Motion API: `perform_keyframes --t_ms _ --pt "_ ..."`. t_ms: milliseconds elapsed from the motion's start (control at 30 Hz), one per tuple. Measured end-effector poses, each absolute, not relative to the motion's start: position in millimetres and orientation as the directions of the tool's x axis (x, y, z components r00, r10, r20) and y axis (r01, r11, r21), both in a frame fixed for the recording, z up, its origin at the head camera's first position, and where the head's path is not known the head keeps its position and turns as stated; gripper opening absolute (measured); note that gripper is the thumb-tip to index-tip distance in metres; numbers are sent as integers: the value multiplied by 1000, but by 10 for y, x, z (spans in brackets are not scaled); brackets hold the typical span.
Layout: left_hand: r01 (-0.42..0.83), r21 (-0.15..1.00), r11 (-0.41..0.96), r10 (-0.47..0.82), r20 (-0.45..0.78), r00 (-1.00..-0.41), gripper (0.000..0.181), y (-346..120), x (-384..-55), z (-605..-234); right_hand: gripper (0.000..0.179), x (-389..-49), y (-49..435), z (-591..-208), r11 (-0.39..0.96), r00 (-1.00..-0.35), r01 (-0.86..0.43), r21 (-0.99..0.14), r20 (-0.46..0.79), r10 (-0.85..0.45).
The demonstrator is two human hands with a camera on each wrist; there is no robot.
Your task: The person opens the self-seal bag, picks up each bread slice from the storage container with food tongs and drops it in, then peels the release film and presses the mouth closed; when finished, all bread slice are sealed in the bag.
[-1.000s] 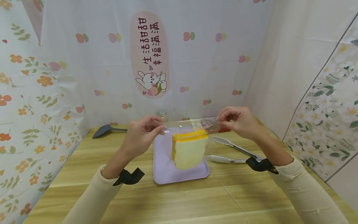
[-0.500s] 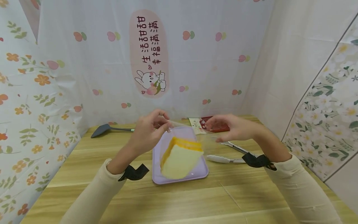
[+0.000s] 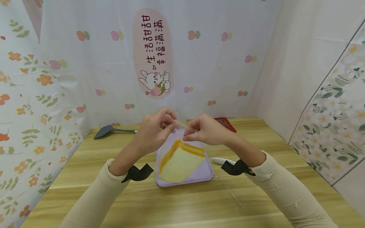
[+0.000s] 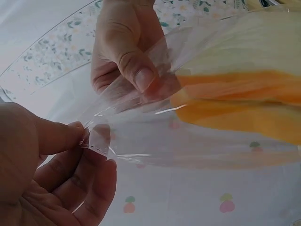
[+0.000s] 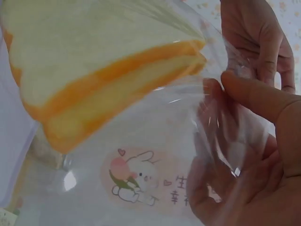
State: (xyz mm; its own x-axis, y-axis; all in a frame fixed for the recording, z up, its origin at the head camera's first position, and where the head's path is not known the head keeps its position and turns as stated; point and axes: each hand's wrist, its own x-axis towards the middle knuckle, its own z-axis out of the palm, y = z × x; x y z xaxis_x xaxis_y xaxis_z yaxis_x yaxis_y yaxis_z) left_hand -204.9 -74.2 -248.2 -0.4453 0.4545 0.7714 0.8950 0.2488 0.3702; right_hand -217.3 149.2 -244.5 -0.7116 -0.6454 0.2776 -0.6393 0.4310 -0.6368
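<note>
A clear plastic bag with toast-like bread slices in it hangs tilted over a lilac tray. The slices are pale with orange crusts. My left hand pinches one corner of the bag's edge between thumb and fingers, as the left wrist view shows. Close to it, my right hand pinches the bag's film nearer the bread, thumb against curled fingers, seen in the right wrist view. Between the two hands the film is gathered. The tray's middle is hidden behind the bread.
On the wooden table, a dark grey spatula lies at the back left. Tongs with white tips lie right of the tray, mostly hidden by my right arm. A red packet is at the back right. Patterned curtains surround the table.
My right hand let go of the bag's right end, moved left and now pinches the film near my left hand. The bagged bread has swung down and left, tilting more.
</note>
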Motion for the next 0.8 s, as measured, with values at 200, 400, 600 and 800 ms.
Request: perform_keyframes --t_ms 200,400,600,800 --pt "833 488 260 410 725 -553 31 -759 -2059 -2551 6 -2143 1512 -2441 431 -754 -613 -662 326 -571" --pt "837 490 243 338 766 -546 34 -741 -2024 -2605 8 -2109 1563 -2431 423 -746 -642 -639 396 -535" --pt "880 453 143 285 833 -475 35 -677 -1971 -2620 7 -2051 1630 -2458 409 -698 -710 -573 501 -511" --pt "878 464 115 253 841 -478 38 -664 -1932 -2627 6 -2053 1724 -2538 400 -701 -708 -582 511 -497"
